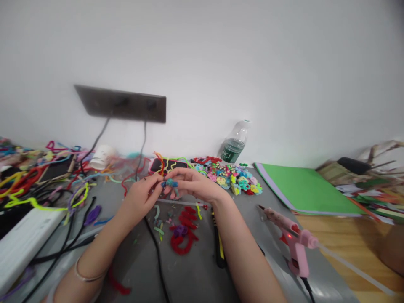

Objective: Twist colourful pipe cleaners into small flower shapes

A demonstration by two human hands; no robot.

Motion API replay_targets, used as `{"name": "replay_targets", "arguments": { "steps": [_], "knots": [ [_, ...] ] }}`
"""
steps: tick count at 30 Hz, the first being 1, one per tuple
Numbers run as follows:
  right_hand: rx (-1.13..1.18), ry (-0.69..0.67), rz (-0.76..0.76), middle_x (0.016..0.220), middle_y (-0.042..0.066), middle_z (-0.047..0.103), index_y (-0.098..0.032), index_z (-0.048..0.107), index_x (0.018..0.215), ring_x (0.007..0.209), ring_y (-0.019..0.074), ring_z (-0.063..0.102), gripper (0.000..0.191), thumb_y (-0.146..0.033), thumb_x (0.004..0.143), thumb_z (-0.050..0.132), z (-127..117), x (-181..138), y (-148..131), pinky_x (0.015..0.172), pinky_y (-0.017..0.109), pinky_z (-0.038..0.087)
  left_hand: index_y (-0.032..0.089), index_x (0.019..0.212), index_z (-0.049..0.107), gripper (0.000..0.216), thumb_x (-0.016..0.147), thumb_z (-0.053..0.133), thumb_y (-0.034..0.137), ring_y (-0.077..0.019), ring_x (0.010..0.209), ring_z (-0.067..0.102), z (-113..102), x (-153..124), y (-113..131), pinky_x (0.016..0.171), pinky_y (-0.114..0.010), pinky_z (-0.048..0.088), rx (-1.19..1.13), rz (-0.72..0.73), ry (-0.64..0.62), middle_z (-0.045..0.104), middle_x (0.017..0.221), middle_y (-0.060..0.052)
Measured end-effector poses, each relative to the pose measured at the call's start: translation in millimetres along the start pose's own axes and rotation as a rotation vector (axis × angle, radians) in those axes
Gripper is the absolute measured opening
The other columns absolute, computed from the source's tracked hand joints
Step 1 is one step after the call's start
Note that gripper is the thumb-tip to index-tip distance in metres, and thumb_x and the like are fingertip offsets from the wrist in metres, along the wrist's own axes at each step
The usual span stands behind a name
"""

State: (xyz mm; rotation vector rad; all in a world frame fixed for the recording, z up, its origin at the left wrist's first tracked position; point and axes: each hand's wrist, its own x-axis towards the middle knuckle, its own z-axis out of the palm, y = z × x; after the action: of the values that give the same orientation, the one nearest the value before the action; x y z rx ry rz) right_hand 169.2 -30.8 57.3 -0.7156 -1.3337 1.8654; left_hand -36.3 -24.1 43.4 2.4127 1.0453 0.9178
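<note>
Between my two hands is a small piece of twisted blue pipe cleaner (169, 183). The fingertips of my left hand (148, 188) pinch its left end. My right hand (192, 182) curls around from the other side, its fingers closed on the same piece. Just below my hands on the grey table lie a red coiled pipe cleaner (184, 243), a small purple pipe cleaner knot (179, 230) and short pale green scraps (159, 229). A black and yellow utility knife (218, 244) lies beside my right forearm.
To the right rests a pink hot glue gun (292, 242) with a lit red light. Behind are pipe cleaner flowers (233, 176), a leaning water bottle (234, 145) and green sheets (306, 189). Tangled pipe cleaners (34, 181), cables and a white power strip (28, 244) crowd the left.
</note>
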Motion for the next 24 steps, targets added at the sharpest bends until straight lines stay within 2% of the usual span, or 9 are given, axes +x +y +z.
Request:
{"name": "replay_targets", "arguments": {
  "steps": [3, 7, 11, 14, 18, 24],
  "knots": [
    [-0.005, 0.068, -0.014, 0.087, 0.005, 0.074, -0.016, 0.062, 0.104, 0.072, 0.0112, 0.070, 0.037, -0.032, 0.075, 0.079, -2.4, 0.9, 1.2, 0.063, 0.019, 0.054, 0.020, 0.087, 0.058, 0.019, 0.095, 0.042, 0.027, -0.0130, 0.056, 0.056, -0.2, -0.8, 2.2, 0.056, -0.023, 0.039, -0.024, -0.006, 0.020, 0.059, 0.066, 0.003],
    [-0.059, 0.206, 0.017, 0.076, 0.004, 0.074, -0.015, 0.062, 0.091, 0.065, 0.0119, 0.069, 0.033, -0.034, 0.072, 0.080, -2.4, 2.0, 1.4, 0.059, 0.021, 0.054, 0.019, 0.093, 0.061, 0.014, 0.092, 0.049, 0.024, -0.0127, 0.061, 0.059, 3.0, -1.5, 0.8, 0.058, -0.022, 0.042, -0.043, 0.008, 0.074, 0.065, 0.075, 0.001],
    [-0.160, 0.285, -0.047, 0.070, 0.004, 0.073, -0.015, 0.062, 0.082, 0.058, 0.0108, 0.066, 0.030, -0.037, 0.072, 0.079, 1.0, 4.8, 1.7, 0.054, 0.020, 0.050, 0.018, 0.090, 0.063, 0.008, 0.086, 0.058, 0.023, -0.0127, 0.061, 0.060, 7.5, -2.2, -5.5, 0.059, -0.022, 0.044, -0.003, 0.031, 0.165, 0.067, 0.076, 0.000],
    [-0.184, 0.294, -0.089, 0.070, 0.004, 0.073, -0.015, 0.064, 0.080, 0.058, 0.0101, 0.065, 0.029, -0.040, 0.074, 0.076, 3.5, 6.1, 1.6, 0.054, 0.020, 0.049, 0.018, 0.088, 0.064, 0.008, 0.087, 0.057, 0.021, -0.0128, 0.061, 0.059, 8.6, -2.5, -8.1, 0.060, -0.023, 0.044, 0.022, 0.063, 0.214, 0.067, 0.075, 0.000],
    [-0.120, 0.283, -0.041, 0.073, 0.003, 0.073, -0.016, 0.064, 0.087, 0.059, 0.0091, 0.065, 0.027, -0.038, 0.076, 0.075, 6.2, 4.1, -0.6, 0.054, 0.018, 0.048, 0.017, 0.087, 0.062, 0.007, 0.088, 0.056, 0.021, -0.0126, 0.062, 0.058, 5.6, -1.3, -4.7, 0.061, -0.023, 0.044, 0.019, 0.087, 0.250, 0.064, 0.075, -0.001],
    [0.018, 0.137, 0.090, 0.074, 0.000, 0.073, -0.020, 0.059, 0.102, 0.057, 0.0083, 0.066, 0.032, -0.033, 0.077, 0.074, 15.5, 6.3, 1.1, 0.056, 0.018, 0.050, 0.019, 0.068, 0.052, 0.021, 0.088, 0.051, 0.016, -0.0115, 0.058, 0.052, 2.5, 1.2, 5.6, 0.053, -0.021, 0.038, -0.019, 0.043, 0.224, 0.053, 0.065, 0.002]
  ]
}}
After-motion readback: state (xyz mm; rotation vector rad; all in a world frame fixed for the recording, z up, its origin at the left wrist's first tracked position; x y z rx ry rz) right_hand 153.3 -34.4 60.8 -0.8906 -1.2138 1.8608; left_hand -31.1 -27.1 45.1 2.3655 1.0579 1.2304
